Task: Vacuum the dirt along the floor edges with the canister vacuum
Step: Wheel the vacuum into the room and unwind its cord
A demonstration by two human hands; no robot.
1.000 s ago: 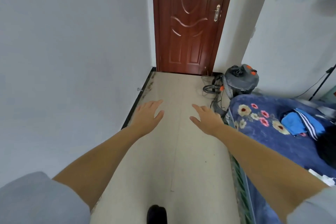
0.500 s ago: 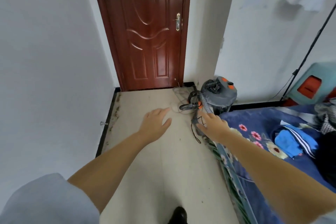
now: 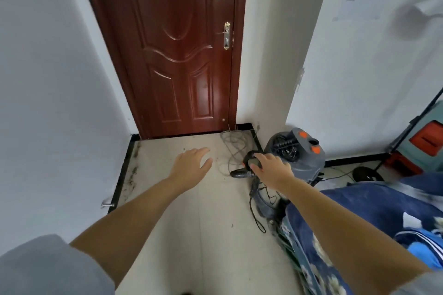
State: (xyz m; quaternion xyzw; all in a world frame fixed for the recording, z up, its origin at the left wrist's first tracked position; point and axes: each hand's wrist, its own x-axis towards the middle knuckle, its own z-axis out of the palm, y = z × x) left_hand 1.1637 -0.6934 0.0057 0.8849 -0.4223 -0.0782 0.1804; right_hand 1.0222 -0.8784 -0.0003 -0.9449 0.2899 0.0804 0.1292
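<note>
Fingers [image 3: 260, 158] of the right hand [image 3: 271, 166] lie curved over the black hose handle [image 3: 249, 159] of the canister vacuum [image 3: 303, 158]; whether they actually clamp it or only rest on top cannot be told, since the hand covers the contact. Hose nozzle end [image 3: 239, 174] pokes out to the left just below that hand, low over the floor. Right forearm runs back toward the near right corner, crossing above a blue floral bedspread [image 3: 374, 220].

Left hand [image 3: 190, 165] is spread, fingers straight and slightly apart, palm down, holding nothing, above bare floor tile [image 3: 182, 235] to the left of the hose. Left forearm leads back to a grey sleeve [image 3: 48, 268] at the near left.

Vacuum body is grey with orange caps on its lid, standing on the floor at the right, beside the white wall corner and just far of the bedspread. Loose grey cord [image 3: 233, 148] lies coiled on the tile between the vacuum and the door. Thin black cable [image 3: 255, 208] trails on the floor near the bed edge.

Dark red panelled door [image 3: 177, 50] with a brass handle [image 3: 226, 35] is closed at the far end. Black skirting [image 3: 122, 175] runs along the left wall; dark specks of dirt [image 3: 133, 170] sit on the tile right against it. A small metal doorstop [image 3: 106, 204] sticks out of the left wall low down. A green and orange object [image 3: 429, 139] stands at the far right, partly cut off.
</note>
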